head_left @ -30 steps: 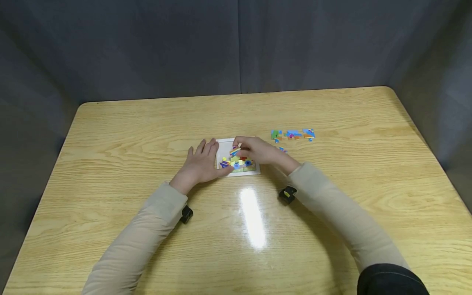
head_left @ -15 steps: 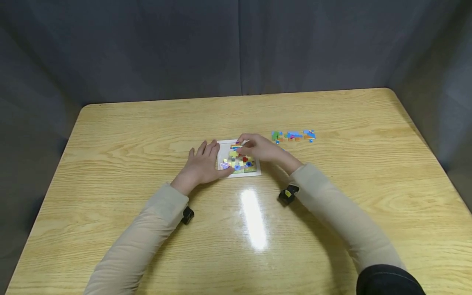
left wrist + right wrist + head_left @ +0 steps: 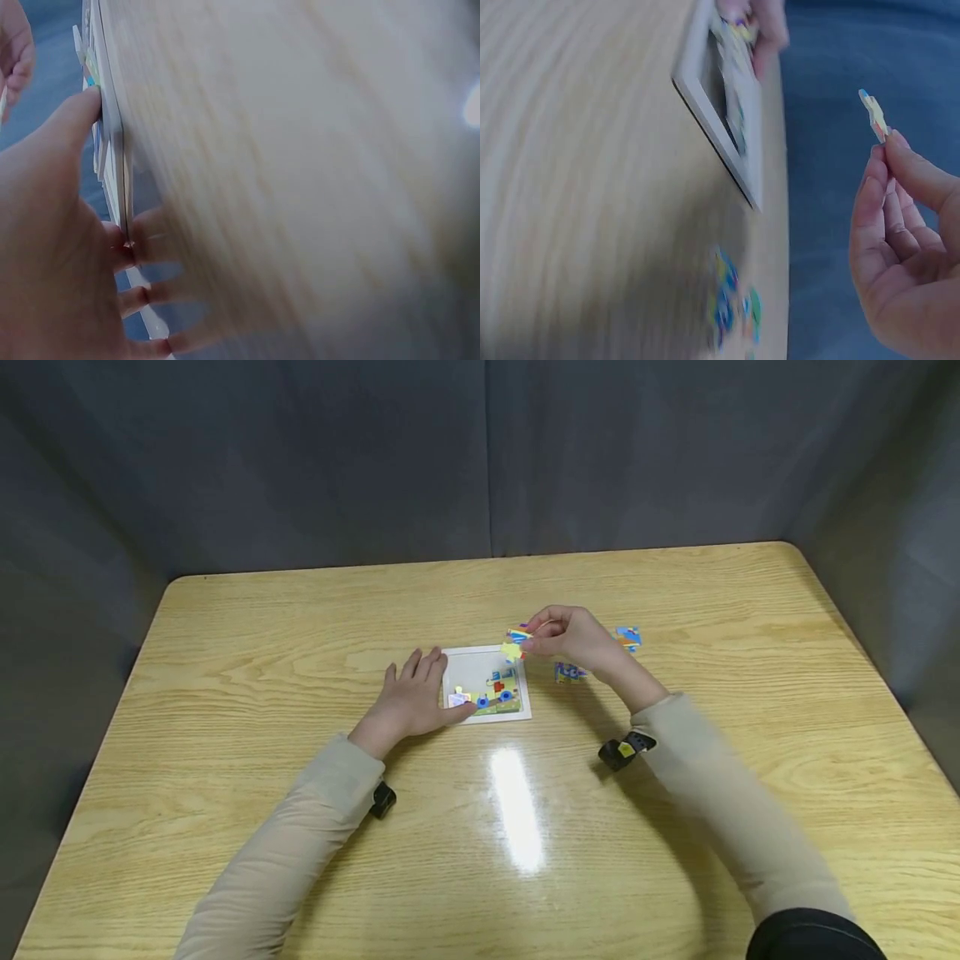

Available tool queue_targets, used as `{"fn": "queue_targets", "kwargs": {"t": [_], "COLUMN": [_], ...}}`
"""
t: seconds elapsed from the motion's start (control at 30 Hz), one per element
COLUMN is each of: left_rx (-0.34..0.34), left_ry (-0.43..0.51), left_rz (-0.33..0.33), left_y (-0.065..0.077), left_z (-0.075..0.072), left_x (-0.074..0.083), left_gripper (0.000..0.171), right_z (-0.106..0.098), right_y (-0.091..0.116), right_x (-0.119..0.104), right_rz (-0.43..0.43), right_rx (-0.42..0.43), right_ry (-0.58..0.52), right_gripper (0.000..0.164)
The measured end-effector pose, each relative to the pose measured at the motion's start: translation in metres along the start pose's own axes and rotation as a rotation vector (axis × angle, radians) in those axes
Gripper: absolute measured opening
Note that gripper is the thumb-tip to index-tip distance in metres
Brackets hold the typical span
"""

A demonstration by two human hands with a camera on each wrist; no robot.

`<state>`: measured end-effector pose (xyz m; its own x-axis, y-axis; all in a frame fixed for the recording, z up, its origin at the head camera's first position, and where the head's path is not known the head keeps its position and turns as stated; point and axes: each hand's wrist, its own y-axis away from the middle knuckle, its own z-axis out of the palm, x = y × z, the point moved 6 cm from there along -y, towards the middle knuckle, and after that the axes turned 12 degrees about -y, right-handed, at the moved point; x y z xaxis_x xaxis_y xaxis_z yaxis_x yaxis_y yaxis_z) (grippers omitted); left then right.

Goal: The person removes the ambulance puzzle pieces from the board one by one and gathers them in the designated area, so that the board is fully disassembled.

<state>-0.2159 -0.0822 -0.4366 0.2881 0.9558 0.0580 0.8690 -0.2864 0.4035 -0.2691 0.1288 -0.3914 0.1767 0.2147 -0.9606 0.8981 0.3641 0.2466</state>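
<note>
My left hand (image 3: 408,697) lies at the left side of a white puzzle tray (image 3: 468,668), its fingers spread straight at the frame and its thumb (image 3: 79,116) on the lower pieces. Joined jigsaw pieces (image 3: 506,697) fill the tray's bottom and climb its right side; bare white shows at the upper left. Above the tray's upper right corner, my right hand (image 3: 581,643) pinches a yellow and blue jigsaw piece (image 3: 513,652) between thumb and fingertips. The right wrist view has this jigsaw piece (image 3: 875,116) nearly edge-on. Whether it is one piece or two joined, I cannot tell.
Right of the tray lie a blue and orange piece (image 3: 628,637) and a purple-blue piece (image 3: 570,672). The right hand hides part of that area. A wooden table (image 3: 300,618) extends all round, with dark curtains (image 3: 337,460) behind it.
My right hand has lifted the yellow and blue jigsaw piece off the tray and moved right and back with it. The left hand stays at the tray's left side.
</note>
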Motion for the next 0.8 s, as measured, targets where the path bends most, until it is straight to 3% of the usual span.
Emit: {"fn": "queue_targets", "kwargs": {"t": [0.23,0.4,0.57,0.8], "left_rx": [-0.002,-0.006,-0.009,-0.004], "left_ry": [0.01,0.012,0.001,-0.002], "left_rz": [-0.001,-0.003,-0.002,0.0], "left_y": [-0.001,-0.003,-0.004,-0.004], "left_z": [0.001,0.002,0.002,0.002], "left_x": [-0.001,-0.001,-0.001,0.0], "left_gripper": [0.097,0.097,0.096,0.096], "right_z": [-0.043,-0.066,-0.08,-0.092], "right_y": [0.017,0.024,0.029,0.03], "right_x": [0.006,0.024,0.039,0.05], "right_rz": [0.031,0.102,0.158,0.187], "right_rx": [0.057,0.076,0.077,0.083], "right_ry": [0.023,0.086,0.135,0.184], "right_gripper": [0.013,0.021,0.032,0.035]}}
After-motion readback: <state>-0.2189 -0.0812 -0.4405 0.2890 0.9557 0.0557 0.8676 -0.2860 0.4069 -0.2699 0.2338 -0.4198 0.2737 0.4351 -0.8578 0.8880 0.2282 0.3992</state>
